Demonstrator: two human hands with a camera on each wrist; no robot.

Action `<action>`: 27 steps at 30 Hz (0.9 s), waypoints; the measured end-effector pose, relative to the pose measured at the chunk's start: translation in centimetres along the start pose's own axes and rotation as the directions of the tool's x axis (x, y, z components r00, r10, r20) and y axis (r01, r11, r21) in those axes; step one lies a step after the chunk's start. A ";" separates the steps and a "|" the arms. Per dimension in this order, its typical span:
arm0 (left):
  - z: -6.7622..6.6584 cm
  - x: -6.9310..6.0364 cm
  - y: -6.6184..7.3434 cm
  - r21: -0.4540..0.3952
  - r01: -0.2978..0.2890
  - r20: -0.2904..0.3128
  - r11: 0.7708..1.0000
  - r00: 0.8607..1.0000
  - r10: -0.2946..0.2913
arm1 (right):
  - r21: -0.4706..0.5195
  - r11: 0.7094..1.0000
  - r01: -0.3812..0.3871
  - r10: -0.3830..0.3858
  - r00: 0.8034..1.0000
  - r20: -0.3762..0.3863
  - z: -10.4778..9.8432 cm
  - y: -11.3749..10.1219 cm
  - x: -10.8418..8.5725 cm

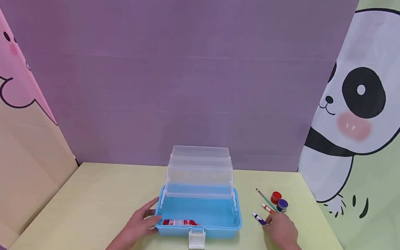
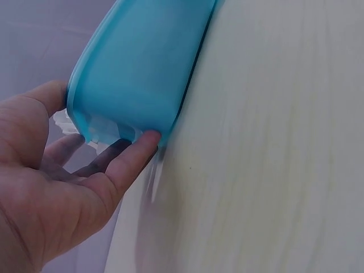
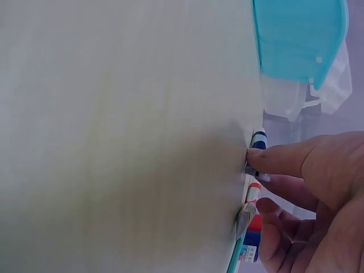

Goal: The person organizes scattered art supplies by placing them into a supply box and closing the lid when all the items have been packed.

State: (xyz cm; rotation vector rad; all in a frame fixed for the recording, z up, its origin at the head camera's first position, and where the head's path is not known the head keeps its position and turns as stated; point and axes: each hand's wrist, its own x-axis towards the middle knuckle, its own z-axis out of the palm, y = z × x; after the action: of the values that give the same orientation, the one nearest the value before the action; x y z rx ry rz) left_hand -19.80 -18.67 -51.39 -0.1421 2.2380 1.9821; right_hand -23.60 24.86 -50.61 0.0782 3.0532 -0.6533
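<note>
A light-blue plastic box with its clear lid raised stands on the table. Inside, along the front wall, lies a red tube with a white label. My left hand grips the box's left end, thumb at the rim and fingers against the end wall. Right of the box, my right hand pinches a white marker with dark-blue bands between thumb and forefinger, low at the tabletop. Beside that hand lies a white marker with orange-red bands, partly hidden by the fingers.
Behind the right hand lie a thin green pencil or brush, a small red jar and a small dark-blue jar. A white latch hangs at the box front. A purple wall borders the table's far edge.
</note>
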 end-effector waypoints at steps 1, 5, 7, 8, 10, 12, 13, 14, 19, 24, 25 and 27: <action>0.0 0.0 0.0 0.003 0.004 0.000 1.000 1.000 -0.004 | 0.000 1.000 0.001 -0.001 1.000 -0.002 0.0 -0.1 0.0; 0.0 0.0 -0.1 0.008 0.012 0.004 1.000 1.000 -0.012 | 0.000 1.000 0.000 0.000 1.000 -0.021 -0.2 -0.2 -0.2; 0.0 0.0 -0.1 0.008 0.016 0.012 1.000 1.000 -0.016 | 0.002 1.000 -0.006 0.006 0.999 -0.036 -0.2 -0.1 -0.3; -0.1 -0.1 -0.1 0.007 0.014 0.016 1.000 1.000 -0.014 | 0.002 1.000 -0.006 0.006 0.999 -0.043 -0.2 -0.1 -0.3; -0.1 -0.1 0.0 0.007 0.011 0.020 1.000 1.000 -0.011 | -0.001 1.000 -0.003 0.002 0.998 -0.055 -0.1 -0.1 -0.3; -0.2 -0.1 0.0 0.010 0.010 0.020 1.000 1.000 -0.010 | -0.015 1.000 0.015 -0.017 0.997 -0.078 -0.1 -0.1 -0.3; -0.2 -0.1 0.0 0.010 0.010 0.019 1.000 1.000 -0.010 | -0.022 0.999 0.026 -0.028 0.996 -0.087 -0.2 -0.1 -0.3; -0.2 -0.1 0.0 0.012 0.009 0.017 1.000 1.000 -0.009 | -0.028 0.999 0.038 -0.040 0.995 -0.096 -0.3 -0.2 -0.4; -0.2 0.0 0.0 0.017 0.006 0.007 1.000 1.000 -0.006 | -0.034 0.996 0.079 -0.083 0.990 -0.118 -0.9 -0.8 -0.8; 0.0 0.2 0.0 0.011 0.007 -0.001 1.000 1.000 -0.007 | -0.032 0.984 0.174 -0.177 0.964 -0.198 -1.7 -1.3 -1.2; -0.1 0.2 -0.1 0.009 0.008 0.000 1.000 1.000 -0.008 | -0.029 0.980 0.198 -0.199 0.955 -0.221 -1.8 -1.4 -1.2; -0.1 0.3 -0.1 0.001 0.002 0.005 1.000 1.000 -0.002 | -0.023 0.970 0.240 -0.238 0.935 -0.264 -2.1 -1.7 -1.2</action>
State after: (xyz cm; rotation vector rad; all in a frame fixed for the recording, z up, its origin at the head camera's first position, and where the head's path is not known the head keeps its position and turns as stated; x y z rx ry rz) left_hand -20.04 -18.81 -51.56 -0.1384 2.2350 1.9780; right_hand -22.48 24.09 -47.97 -0.2295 3.3526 -0.7228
